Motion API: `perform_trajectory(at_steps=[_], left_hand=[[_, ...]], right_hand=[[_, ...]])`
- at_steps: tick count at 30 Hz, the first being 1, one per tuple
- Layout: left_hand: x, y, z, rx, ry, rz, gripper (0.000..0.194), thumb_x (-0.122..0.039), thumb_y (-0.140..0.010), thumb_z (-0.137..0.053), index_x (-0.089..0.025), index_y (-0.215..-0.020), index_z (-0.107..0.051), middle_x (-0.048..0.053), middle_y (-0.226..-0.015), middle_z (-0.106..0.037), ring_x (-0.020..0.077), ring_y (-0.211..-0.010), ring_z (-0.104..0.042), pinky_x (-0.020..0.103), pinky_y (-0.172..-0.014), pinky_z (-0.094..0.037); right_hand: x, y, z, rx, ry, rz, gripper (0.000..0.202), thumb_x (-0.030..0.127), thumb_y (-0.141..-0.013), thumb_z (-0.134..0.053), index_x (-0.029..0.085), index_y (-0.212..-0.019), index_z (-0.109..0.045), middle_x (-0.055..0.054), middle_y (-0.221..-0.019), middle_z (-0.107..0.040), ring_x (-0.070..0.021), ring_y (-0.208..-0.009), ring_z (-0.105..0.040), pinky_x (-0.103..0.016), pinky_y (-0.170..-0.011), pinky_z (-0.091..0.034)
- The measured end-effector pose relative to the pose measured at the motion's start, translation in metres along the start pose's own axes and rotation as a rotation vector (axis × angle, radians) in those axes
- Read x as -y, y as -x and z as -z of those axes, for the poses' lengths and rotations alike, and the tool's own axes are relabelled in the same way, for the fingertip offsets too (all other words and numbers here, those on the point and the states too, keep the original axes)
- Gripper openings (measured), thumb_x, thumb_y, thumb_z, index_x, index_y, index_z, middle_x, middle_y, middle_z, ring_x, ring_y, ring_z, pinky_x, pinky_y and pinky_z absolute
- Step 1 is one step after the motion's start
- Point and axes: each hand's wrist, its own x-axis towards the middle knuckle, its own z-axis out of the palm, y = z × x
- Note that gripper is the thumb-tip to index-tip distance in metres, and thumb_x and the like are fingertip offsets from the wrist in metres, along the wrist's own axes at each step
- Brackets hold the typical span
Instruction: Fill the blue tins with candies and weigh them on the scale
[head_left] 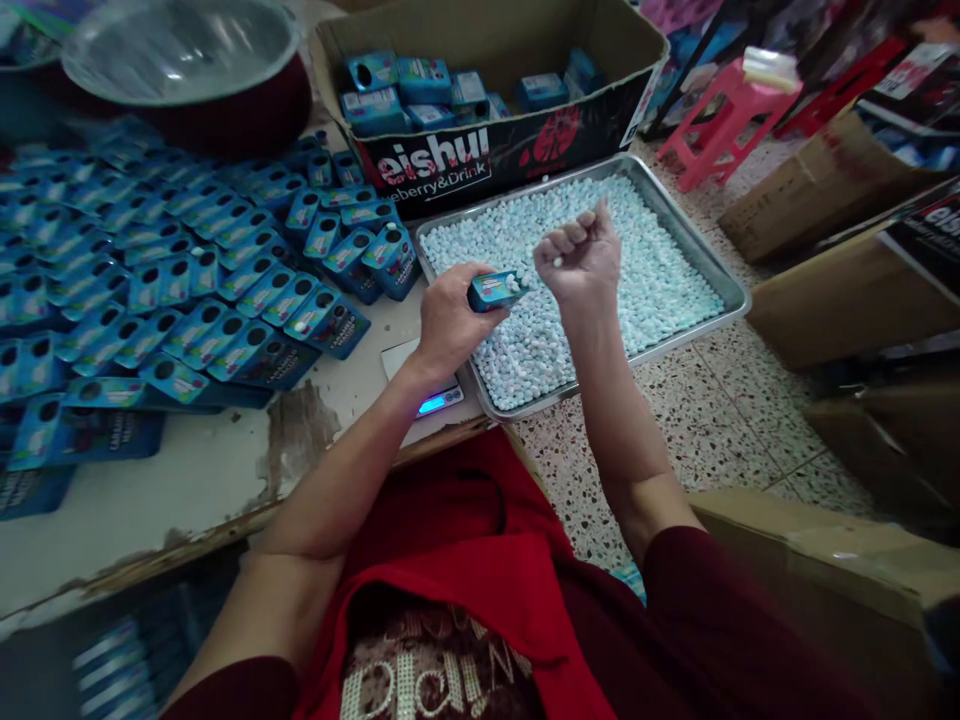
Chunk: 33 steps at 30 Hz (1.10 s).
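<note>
The left hand (448,315) has its grip clamped around a small blue printed carton (493,292), held above the left edge of a shallow rectangular metal tray (694,333) filled with pale blue and white pellets (517,370). Over the tray, the right hand (583,260) has its grip curled together on a small whitish pellet (557,262). A flat scale with a lit blue display (433,404) sits on the white bench (217,490) below the left wrist.

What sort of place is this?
Probably a small packing workshop, perhaps for sweets: there's a metal tray full of pale pellets, rows of little blue boxes with round holes, and a lit digital scale.
</note>
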Motion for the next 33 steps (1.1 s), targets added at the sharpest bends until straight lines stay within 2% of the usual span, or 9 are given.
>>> perform_trajectory(at_steps=[3,6,10,14,17,20,22,27,33], left_hand=[[0.012,0.015,0.022,-0.068,0.163,0.105,0.052,-0.019,-0.071,-0.104,-0.024,-0.118,-0.084,0.002,-0.114,-0.089,0.0252,-0.104,-0.083,0.035,-0.1,-0.066],[0.027,0.04,0.057,-0.086,0.326,0.183,0.058,-0.03,-0.068,-0.11,-0.025,-0.119,-0.084,-0.001,-0.103,-0.086,0.023,-0.094,-0.082,0.032,-0.088,-0.066],[0.052,0.076,0.093,-0.12,0.371,0.253,0.063,-0.034,-0.062,-0.113,-0.025,-0.117,-0.083,-0.001,-0.102,-0.085,0.0234,-0.095,-0.082,0.033,-0.088,-0.069],[0.071,0.095,0.093,-0.133,0.321,0.357,0.061,-0.029,-0.062,-0.112,-0.026,-0.115,-0.081,-0.001,-0.102,-0.084,0.0249,-0.097,-0.084,0.036,-0.092,-0.071],[0.072,0.102,0.091,-0.135,0.316,0.344,0.078,-0.024,-0.063,-0.113,-0.029,-0.133,-0.08,0.003,-0.124,-0.086,0.0277,-0.114,-0.086,0.042,-0.105,-0.072],[0.069,0.118,0.109,-0.189,0.296,0.303,0.099,-0.027,-0.064,-0.114,-0.034,-0.154,-0.073,0.008,-0.147,-0.081,0.0316,-0.138,-0.08,0.048,-0.118,-0.069],[0.069,0.137,0.13,-0.257,0.269,0.347,0.089,-0.032,-0.069,-0.111,-0.033,-0.15,-0.075,0.009,-0.144,-0.082,0.0323,-0.14,-0.079,0.05,-0.121,-0.068],[0.079,0.193,0.173,-0.447,0.236,0.555,0.049,-0.041,-0.078,-0.099,-0.024,-0.121,-0.08,0.008,-0.114,-0.084,0.0274,-0.111,-0.083,0.048,-0.113,-0.07],[0.075,0.212,0.18,-0.586,0.205,0.536,0.04,-0.039,-0.08,-0.095,-0.023,-0.114,-0.081,0.007,-0.109,-0.083,0.0233,-0.105,-0.081,0.039,-0.104,-0.07]], right_hand=[[-0.003,-0.002,0.018,-0.194,-0.083,-0.106,0.039,0.049,-0.119,-0.068,0.028,-0.087,-0.061,0.003,-0.072,-0.054,-0.0149,-0.066,-0.06,-0.025,-0.059,-0.056],[-0.011,0.016,0.024,-0.264,-0.056,-0.219,0.024,0.035,-0.118,-0.065,0.026,-0.095,-0.065,-0.004,-0.093,-0.069,-0.016,-0.085,-0.075,-0.025,-0.073,-0.071],[-0.012,0.043,0.017,-0.141,0.096,-0.376,0.013,0.012,-0.104,-0.077,0.022,-0.098,-0.071,-0.002,-0.09,-0.071,-0.0102,-0.074,-0.069,-0.013,-0.062,-0.064],[-0.004,0.057,0.003,-0.003,0.377,-0.423,0.016,0.001,-0.101,-0.071,0.014,-0.096,-0.08,-0.002,-0.075,-0.07,-0.0054,-0.055,-0.057,-0.009,-0.046,-0.045],[0.0,0.063,-0.007,0.08,0.536,-0.387,0.009,0.003,-0.097,-0.084,0.011,-0.092,-0.083,-0.005,-0.077,-0.075,-0.0051,-0.056,-0.06,-0.01,-0.047,-0.046],[0.004,0.069,-0.011,0.129,0.591,-0.38,0.017,0.006,-0.088,-0.098,0.013,-0.088,-0.083,-0.005,-0.079,-0.076,-0.0051,-0.058,-0.062,-0.01,-0.047,-0.046],[0.007,0.072,-0.011,0.103,0.592,-0.385,0.018,0.003,-0.086,-0.097,0.014,-0.089,-0.083,-0.003,-0.077,-0.074,-0.0049,-0.058,-0.059,-0.01,-0.047,-0.045],[0.01,0.076,-0.007,0.012,0.601,-0.412,0.022,-0.006,-0.085,-0.08,0.014,-0.094,-0.082,-0.002,-0.077,-0.073,-0.0065,-0.061,-0.062,-0.012,-0.053,-0.051],[0.01,0.081,-0.015,0.089,0.657,-0.451,0.016,-0.001,-0.093,-0.081,0.016,-0.095,-0.081,-0.002,-0.079,-0.071,-0.0056,-0.061,-0.057,-0.012,-0.051,-0.045]])
